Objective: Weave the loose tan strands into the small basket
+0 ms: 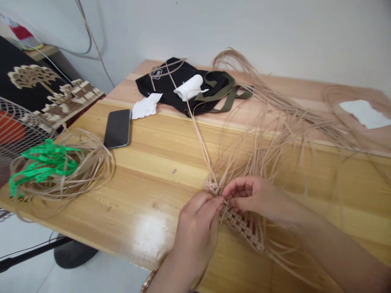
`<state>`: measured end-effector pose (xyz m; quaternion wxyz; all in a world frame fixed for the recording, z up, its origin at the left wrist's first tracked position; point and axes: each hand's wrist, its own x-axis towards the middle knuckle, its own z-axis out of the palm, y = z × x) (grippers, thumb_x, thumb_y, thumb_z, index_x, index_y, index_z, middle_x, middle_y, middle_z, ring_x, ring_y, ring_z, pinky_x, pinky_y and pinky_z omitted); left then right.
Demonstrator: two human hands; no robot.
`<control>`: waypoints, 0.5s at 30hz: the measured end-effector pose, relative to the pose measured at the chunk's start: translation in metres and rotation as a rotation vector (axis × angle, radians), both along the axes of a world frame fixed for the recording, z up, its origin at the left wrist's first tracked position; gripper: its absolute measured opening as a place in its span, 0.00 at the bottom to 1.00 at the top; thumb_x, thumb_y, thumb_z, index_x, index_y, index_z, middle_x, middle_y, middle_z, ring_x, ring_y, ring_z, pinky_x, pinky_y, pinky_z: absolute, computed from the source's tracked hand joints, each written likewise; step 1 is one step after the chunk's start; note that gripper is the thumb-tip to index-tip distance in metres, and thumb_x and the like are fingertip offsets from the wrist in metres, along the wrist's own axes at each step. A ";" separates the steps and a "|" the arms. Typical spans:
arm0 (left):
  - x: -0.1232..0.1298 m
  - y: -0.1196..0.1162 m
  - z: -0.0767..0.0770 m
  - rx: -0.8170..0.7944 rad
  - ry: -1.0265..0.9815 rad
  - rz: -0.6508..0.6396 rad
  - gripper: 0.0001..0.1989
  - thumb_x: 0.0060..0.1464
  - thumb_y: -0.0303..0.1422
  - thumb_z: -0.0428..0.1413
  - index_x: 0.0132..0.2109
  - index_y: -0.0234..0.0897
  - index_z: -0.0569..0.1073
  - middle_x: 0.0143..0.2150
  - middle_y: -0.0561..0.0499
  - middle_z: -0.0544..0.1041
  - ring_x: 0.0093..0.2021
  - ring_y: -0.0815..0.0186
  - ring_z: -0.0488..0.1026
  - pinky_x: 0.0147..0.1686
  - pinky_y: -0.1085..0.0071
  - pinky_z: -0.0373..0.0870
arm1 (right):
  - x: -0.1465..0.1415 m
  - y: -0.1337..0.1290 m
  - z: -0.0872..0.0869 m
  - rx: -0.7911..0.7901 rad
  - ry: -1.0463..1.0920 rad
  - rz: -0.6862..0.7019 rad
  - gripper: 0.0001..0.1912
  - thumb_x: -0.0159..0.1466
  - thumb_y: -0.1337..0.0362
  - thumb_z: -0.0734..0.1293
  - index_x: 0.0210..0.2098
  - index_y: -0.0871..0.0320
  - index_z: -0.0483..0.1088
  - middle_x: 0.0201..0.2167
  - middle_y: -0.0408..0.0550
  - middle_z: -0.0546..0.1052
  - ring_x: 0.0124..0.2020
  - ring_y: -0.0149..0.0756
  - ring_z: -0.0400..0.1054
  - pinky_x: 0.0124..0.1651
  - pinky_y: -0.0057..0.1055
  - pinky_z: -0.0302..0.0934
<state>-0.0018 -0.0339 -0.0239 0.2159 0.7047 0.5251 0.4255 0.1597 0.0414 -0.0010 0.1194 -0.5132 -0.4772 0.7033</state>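
Note:
A narrow woven band of tan strips (242, 228) lies slantwise over the front of the wooden table, long loose strips (262, 154) fanning out from it toward the back. My left hand (198, 219) is closed on the band's near side, thumb and forefinger pinched at its upper part. Close against it, my right hand (249, 193) pinches at the same spot from the right, fingers curled over the weave. Which single strip lies between the fingertips is too small to make out. Beyond my hands, the band's far end (210, 185) shows, with strips rising from it.
Left on the table (146, 171) lies a coil of tan strips (94, 162) with green ribbon (45, 162). A phone (117, 128), torn white paper (146, 106) and a black bag (180, 73) with a paper roll (189, 86) are farther back. More paper (365, 114) lies right.

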 end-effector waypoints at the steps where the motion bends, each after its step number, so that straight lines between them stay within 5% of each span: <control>1: 0.000 0.001 0.000 -0.004 -0.016 -0.009 0.10 0.56 0.19 0.51 0.40 0.29 0.77 0.30 0.45 0.75 0.30 0.67 0.72 0.30 0.75 0.70 | 0.000 0.000 0.001 -0.001 0.005 -0.001 0.09 0.46 0.69 0.68 0.29 0.59 0.73 0.21 0.39 0.73 0.23 0.26 0.64 0.27 0.24 0.57; 10: -0.001 0.005 0.001 -0.152 -0.211 -0.001 0.10 0.54 0.18 0.53 0.33 0.32 0.79 0.27 0.49 0.74 0.28 0.70 0.72 0.28 0.78 0.68 | 0.000 -0.004 0.001 0.031 0.014 0.029 0.10 0.49 0.68 0.69 0.33 0.58 0.74 0.24 0.39 0.73 0.26 0.28 0.64 0.30 0.26 0.57; 15: -0.003 0.005 0.000 -0.162 -0.243 -0.009 0.11 0.53 0.19 0.54 0.33 0.33 0.79 0.27 0.49 0.74 0.28 0.70 0.72 0.28 0.78 0.67 | -0.002 -0.008 0.009 0.338 -0.135 0.148 0.08 0.55 0.70 0.66 0.32 0.55 0.77 0.27 0.42 0.77 0.28 0.32 0.68 0.31 0.28 0.59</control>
